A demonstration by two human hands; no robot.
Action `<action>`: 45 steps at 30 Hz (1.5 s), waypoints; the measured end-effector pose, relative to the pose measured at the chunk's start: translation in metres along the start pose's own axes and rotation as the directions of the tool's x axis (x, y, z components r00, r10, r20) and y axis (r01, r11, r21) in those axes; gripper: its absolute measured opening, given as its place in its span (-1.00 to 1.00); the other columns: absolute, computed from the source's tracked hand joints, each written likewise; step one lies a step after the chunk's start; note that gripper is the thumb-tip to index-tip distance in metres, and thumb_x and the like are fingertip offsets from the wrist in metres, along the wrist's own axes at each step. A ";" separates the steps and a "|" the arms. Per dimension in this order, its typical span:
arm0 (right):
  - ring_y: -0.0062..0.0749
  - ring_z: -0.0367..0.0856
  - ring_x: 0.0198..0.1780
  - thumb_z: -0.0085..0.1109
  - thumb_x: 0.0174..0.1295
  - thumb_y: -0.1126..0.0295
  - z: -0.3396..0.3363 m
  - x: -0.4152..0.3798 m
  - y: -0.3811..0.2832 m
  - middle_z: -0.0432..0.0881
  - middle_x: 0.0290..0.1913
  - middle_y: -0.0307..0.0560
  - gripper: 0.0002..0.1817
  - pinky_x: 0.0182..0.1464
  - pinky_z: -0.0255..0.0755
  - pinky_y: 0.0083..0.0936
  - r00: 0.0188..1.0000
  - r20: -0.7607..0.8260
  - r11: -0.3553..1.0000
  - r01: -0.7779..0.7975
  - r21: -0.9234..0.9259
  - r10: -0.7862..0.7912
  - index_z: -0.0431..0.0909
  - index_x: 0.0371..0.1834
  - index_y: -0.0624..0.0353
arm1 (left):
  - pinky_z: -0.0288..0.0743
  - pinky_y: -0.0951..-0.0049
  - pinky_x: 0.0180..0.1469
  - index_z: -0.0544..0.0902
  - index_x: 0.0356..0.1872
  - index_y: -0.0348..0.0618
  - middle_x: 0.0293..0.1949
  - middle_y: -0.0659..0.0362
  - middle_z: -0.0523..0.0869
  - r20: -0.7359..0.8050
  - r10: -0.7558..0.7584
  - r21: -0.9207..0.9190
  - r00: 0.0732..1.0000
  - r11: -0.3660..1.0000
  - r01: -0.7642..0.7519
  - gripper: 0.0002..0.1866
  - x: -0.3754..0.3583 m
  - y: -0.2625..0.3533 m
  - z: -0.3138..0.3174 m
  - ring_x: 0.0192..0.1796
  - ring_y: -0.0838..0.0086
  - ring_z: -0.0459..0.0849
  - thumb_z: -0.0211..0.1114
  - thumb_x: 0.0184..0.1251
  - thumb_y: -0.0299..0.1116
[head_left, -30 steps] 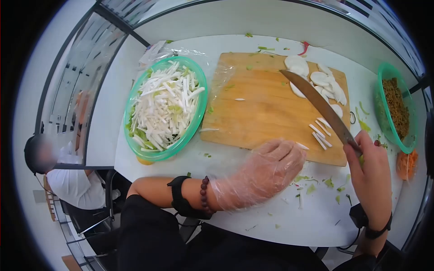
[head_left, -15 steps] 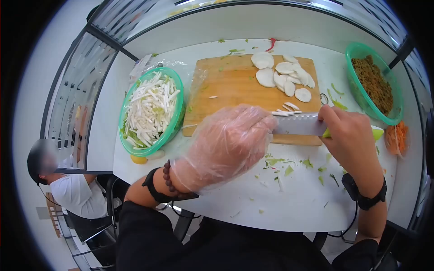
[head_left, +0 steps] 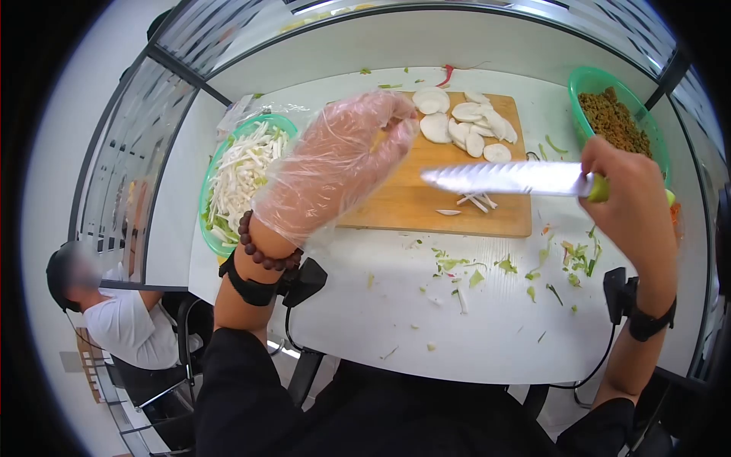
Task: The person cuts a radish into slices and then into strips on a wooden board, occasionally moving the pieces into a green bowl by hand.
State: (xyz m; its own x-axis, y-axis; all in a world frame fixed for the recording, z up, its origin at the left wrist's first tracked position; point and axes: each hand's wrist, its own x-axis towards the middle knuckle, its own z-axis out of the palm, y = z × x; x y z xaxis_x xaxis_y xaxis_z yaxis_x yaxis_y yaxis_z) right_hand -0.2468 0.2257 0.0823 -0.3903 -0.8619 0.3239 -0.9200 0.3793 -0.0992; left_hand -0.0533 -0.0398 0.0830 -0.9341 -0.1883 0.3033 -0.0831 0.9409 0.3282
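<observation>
My right hand (head_left: pixel 628 202) is wrapped round the green handle of a knife (head_left: pixel 510 179), its broad blade pointing left above the board. My left hand (head_left: pixel 346 156), in a clear plastic glove, hovers over the left part of the wooden cutting board (head_left: pixel 396 209). Its fingers are curved with a gap between thumb and fingertips, and nothing shows in them. Just right of those fingertips lie overlapping round white slices (head_left: pixel 434 127), apparently radish. A few thin white strips (head_left: pixel 480 201) rest on the board below the blade.
A green basket of white shreds (head_left: pixel 207 199) stands at the left, partly behind my left forearm. Another green basket (head_left: pixel 580 82) holds brown chopped food at the back right. Green scraps (head_left: pixel 476 278) litter the white table (head_left: pixel 381 305). A seated person (head_left: pixel 137 327) is beyond the left partition.
My left hand has moved up and away from the blade toward the round slices, its fingers loosening. My right hand has lifted the knife upward and to the right, off the cut strips.
</observation>
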 end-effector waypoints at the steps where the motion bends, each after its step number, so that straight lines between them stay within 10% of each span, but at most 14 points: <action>1: -0.03 0.63 -0.38 0.42 0.04 0.54 -0.003 0.001 0.004 0.59 -0.48 0.04 -0.73 -0.24 0.44 -0.23 0.997 -0.074 1.000 -0.015 0.024 0.017 0.47 -0.30 0.20 | 0.62 0.23 0.18 0.68 0.10 -0.21 -0.01 -0.01 0.77 0.076 -0.015 0.034 0.997 0.999 0.012 -0.72 -0.001 -0.002 0.001 0.05 0.13 0.77 0.27 0.45 -0.37; 5: -0.26 0.34 -0.54 0.35 0.08 0.66 -0.005 0.000 0.026 0.38 -0.59 -0.06 -0.74 -0.40 0.22 -0.32 0.979 -0.159 0.984 -0.108 0.141 0.130 0.41 -0.30 0.23 | 0.61 0.20 0.21 0.62 0.23 -0.15 0.15 0.03 0.68 0.335 0.087 0.020 0.938 0.995 -0.099 -0.58 -0.006 0.001 0.031 0.14 0.08 0.71 0.32 0.34 -0.38; 14: -0.44 0.28 -0.56 0.36 0.11 0.64 -0.012 -0.001 0.022 0.34 -0.60 -0.10 -0.76 -0.46 0.16 -0.42 0.977 -0.118 0.937 -0.130 0.324 0.176 0.43 -0.30 0.25 | 0.61 0.17 0.21 0.68 0.10 -0.08 0.10 0.09 0.68 0.338 0.414 -0.107 0.845 0.909 -0.402 -0.62 0.025 0.005 0.074 0.20 0.10 0.66 0.30 0.22 -0.45; 27: -0.38 0.34 -0.57 0.40 0.12 0.61 -0.002 0.001 0.026 0.40 -0.60 -0.08 -0.76 -0.45 0.23 -0.40 0.986 -0.075 0.926 -0.113 0.361 0.150 0.46 -0.30 0.24 | 0.60 0.15 -0.01 0.64 -0.24 -0.22 -0.26 -0.02 0.72 0.482 0.261 -0.156 0.836 0.965 -0.211 -0.90 0.030 0.016 0.072 -0.11 0.01 0.72 0.27 0.24 -0.48; 45: -0.43 0.29 -0.52 0.37 0.12 0.67 0.003 0.000 0.035 0.34 -0.58 -0.10 -0.74 -0.40 0.20 -0.38 0.976 -0.129 0.958 -0.141 0.252 0.177 0.43 -0.29 0.25 | 0.61 0.30 -0.15 0.63 -0.25 -0.23 -0.33 0.04 0.70 0.200 0.126 -0.211 0.972 0.974 -0.083 -0.88 0.000 -0.018 0.035 -0.26 0.15 0.69 0.33 0.18 -0.51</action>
State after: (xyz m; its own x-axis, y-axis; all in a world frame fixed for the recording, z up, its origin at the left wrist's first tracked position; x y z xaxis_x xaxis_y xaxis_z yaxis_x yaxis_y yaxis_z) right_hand -0.2796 0.2377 0.0757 -0.5391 -0.7301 0.4199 -0.8354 0.3997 -0.3774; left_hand -0.0640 -0.0475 0.0461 -0.9875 -0.0078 0.1573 0.0701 0.8727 0.4832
